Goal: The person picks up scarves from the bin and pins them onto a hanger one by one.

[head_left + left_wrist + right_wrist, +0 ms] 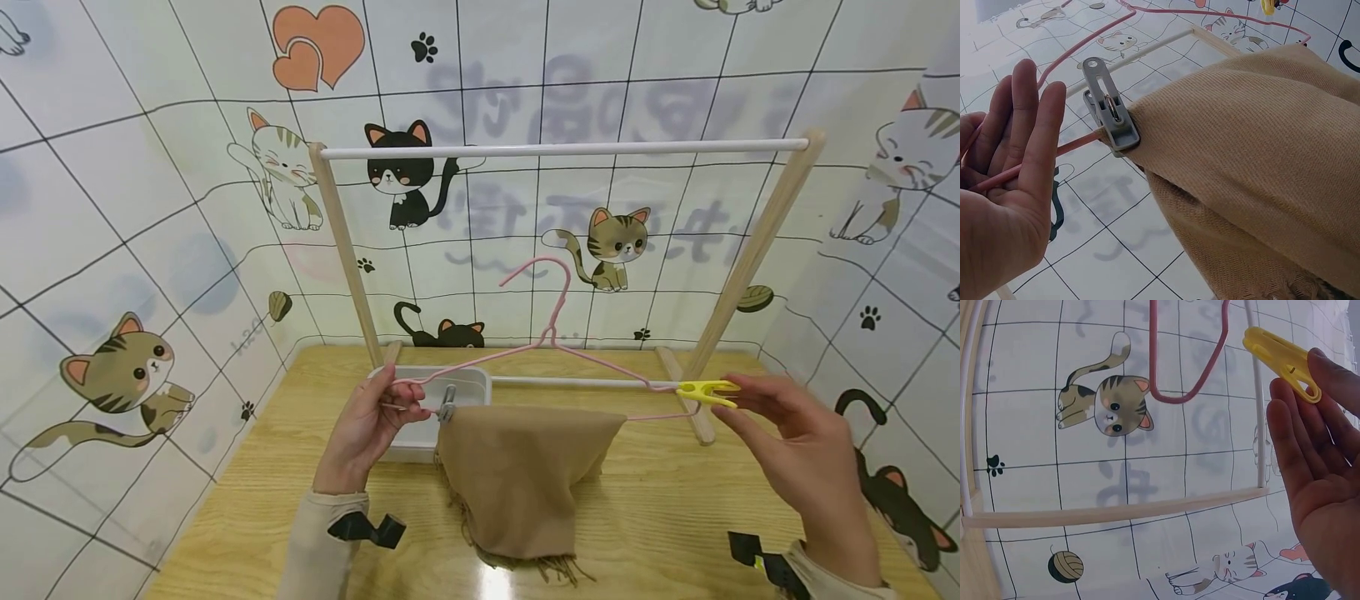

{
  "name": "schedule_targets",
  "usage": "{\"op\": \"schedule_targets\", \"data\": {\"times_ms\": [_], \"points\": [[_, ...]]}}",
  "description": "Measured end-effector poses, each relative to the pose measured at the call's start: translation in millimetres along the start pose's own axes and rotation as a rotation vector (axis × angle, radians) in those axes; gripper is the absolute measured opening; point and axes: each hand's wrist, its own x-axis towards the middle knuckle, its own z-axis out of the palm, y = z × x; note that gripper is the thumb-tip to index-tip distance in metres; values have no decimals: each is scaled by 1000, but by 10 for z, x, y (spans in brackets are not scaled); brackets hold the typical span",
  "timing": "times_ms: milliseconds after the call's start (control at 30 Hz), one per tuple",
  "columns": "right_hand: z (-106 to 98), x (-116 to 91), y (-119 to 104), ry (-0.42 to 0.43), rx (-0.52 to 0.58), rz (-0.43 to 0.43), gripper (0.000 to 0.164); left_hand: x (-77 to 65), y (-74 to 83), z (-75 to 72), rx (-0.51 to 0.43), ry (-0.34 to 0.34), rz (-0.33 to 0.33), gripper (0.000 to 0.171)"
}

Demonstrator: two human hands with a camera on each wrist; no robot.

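Observation:
A pink hanger (pixel 600 362) is held up over the table, hook upward. My left hand (pixel 360 433) grips its left end, the wire passing across the palm in the left wrist view. A brown fringed cloth (pixel 525 475) hangs from the lower bar, its upper left corner clamped by a grey clothespin (pixel 1121 130). My right hand (pixel 802 450) pinches a yellow clothespin (pixel 701 392) between thumb and fingers. That clothespin overlaps the hanger's right end in the head view; the right wrist view shows it apart from the wire, to the right of the cloth's edge.
Behind the hanger stands a drying rack with a white top rail (pixel 562 150) and wooden legs. A white plastic bin (pixel 468 385) sits on the wooden table (pixel 247 517), partly behind my left hand. Cat-patterned sheeting (pixel 495 108) surrounds the table at the back and sides.

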Motion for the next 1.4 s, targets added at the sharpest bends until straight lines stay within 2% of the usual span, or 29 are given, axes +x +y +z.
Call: {"op": "schedule_targets", "data": {"times_ms": [300, 733, 1000, 1233, 1400], "points": [[175, -4, -57, -39, 52, -117, 49, -2, 1, 2, -9, 34, -2, 56], [259, 10, -29, -43, 20, -185, 44, -5, 1, 21, -11, 47, -6, 56], [316, 1, -31, -78, -25, -179, 44, -8, 5, 22, 0, 45, -7, 56], [354, 3, 0, -104, -1, -212, 45, -7, 6, 13, 6, 17, -4, 58], [360, 5, 15, -128, -15, -190, 43, -7, 12, 23, 10, 25, -6, 58]]}}
